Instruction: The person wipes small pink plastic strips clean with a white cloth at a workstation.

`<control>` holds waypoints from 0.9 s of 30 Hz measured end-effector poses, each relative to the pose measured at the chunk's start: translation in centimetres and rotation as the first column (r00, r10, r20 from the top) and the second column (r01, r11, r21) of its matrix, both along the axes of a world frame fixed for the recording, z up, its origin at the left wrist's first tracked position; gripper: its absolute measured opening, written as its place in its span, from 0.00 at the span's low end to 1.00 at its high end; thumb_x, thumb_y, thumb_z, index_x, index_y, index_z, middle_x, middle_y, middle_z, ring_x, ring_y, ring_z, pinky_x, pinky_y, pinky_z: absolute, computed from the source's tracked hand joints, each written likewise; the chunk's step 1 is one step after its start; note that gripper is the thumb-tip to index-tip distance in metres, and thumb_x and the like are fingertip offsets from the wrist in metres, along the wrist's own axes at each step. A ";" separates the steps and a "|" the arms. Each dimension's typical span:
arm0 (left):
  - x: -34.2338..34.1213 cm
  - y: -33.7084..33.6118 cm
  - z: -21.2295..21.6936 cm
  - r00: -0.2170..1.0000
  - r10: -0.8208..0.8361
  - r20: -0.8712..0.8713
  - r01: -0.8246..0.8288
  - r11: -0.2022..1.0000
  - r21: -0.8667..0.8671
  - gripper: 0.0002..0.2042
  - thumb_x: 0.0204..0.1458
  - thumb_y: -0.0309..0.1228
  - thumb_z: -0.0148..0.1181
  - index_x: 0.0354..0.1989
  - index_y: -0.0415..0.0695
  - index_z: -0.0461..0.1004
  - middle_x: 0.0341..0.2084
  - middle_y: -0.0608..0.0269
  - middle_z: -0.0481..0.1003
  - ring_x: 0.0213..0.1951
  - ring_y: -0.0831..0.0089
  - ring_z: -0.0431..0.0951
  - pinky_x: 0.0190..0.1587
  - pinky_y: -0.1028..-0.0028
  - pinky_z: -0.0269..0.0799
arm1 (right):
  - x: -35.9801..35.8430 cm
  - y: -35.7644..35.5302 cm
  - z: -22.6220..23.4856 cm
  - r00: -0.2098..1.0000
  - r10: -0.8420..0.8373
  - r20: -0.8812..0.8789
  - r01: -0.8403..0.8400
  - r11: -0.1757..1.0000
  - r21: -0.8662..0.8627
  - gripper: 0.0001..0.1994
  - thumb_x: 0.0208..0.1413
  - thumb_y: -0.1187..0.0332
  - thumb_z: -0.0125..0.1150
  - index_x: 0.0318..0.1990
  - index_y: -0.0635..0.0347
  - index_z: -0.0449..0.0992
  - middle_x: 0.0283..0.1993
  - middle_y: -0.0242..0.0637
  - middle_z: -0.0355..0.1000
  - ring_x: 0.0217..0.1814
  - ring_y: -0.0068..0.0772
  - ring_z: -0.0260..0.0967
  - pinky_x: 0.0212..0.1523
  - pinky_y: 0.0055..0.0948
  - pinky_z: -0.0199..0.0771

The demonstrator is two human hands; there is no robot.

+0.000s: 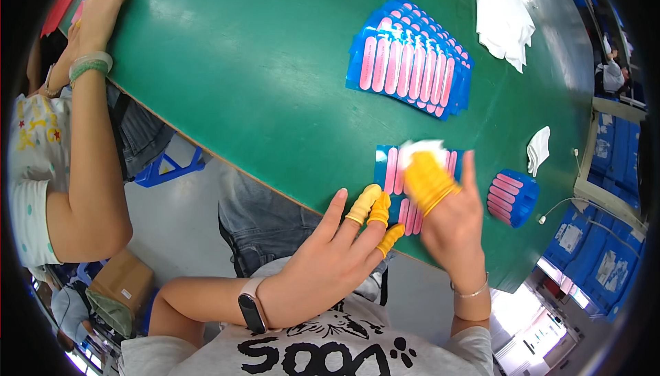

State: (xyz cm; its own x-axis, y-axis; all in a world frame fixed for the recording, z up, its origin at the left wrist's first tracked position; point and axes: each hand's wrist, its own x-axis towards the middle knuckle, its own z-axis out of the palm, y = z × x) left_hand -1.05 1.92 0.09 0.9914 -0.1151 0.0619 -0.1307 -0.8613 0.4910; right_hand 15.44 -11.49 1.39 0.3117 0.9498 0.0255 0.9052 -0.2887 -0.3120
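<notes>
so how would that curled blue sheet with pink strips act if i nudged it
The curled blue sheet with pink strips would probably rock or roll, given its rounded shape. It looks thin-edged, so likely light. It may flex rather than crack, since it is tightly curved.

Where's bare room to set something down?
Bare green table stretches between the co-worker's forearm and the fanned blue sheets; a smaller patch separates those from the small white cloth. The near edge is crowded: left hand and right hand over a flat sheet, curled sheet to their right.
</notes>
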 end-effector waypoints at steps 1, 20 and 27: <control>0.1 0.0 0.0 1.000 0.002 -0.002 -0.002 1.000 -0.002 0.12 0.48 0.33 0.57 0.40 0.44 0.78 0.44 0.52 0.72 0.60 0.48 0.70 0.65 0.42 0.56 | 0.7 -0.3 -0.4 0.990 -0.095 0.104 0.092 0.995 0.033 0.17 0.40 0.76 0.61 0.43 0.60 0.82 0.53 0.40 0.76 0.55 0.33 0.75 0.71 0.62 0.51; 0.4 -0.1 1.1 0.997 -0.025 -0.080 0.033 0.994 0.101 0.16 0.50 0.32 0.54 0.47 0.47 0.78 0.49 0.51 0.72 0.55 0.58 0.73 0.51 0.54 0.63 | -1.7 -2.6 0.4 0.998 0.015 0.069 -0.009 0.996 -0.088 0.21 0.47 0.75 0.60 0.53 0.58 0.78 0.56 0.41 0.75 0.59 0.36 0.73 0.69 0.69 0.46; 0.4 -0.2 1.4 0.990 -0.050 -0.133 0.066 0.990 0.122 0.19 0.51 0.32 0.54 0.52 0.46 0.77 0.52 0.47 0.71 0.59 0.53 0.71 0.51 0.57 0.65 | -1.3 -3.5 -0.1 0.995 -0.036 0.088 0.043 0.996 -0.081 0.22 0.46 0.77 0.60 0.53 0.57 0.78 0.56 0.38 0.74 0.61 0.35 0.72 0.69 0.69 0.46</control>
State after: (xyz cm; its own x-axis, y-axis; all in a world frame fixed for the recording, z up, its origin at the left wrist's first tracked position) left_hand -0.66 1.73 1.54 0.9815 -0.1718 -0.0845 -0.1252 -0.9099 0.3956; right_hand 14.16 -15.02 1.25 0.3492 0.9367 -0.0238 0.9151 -0.3464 -0.2065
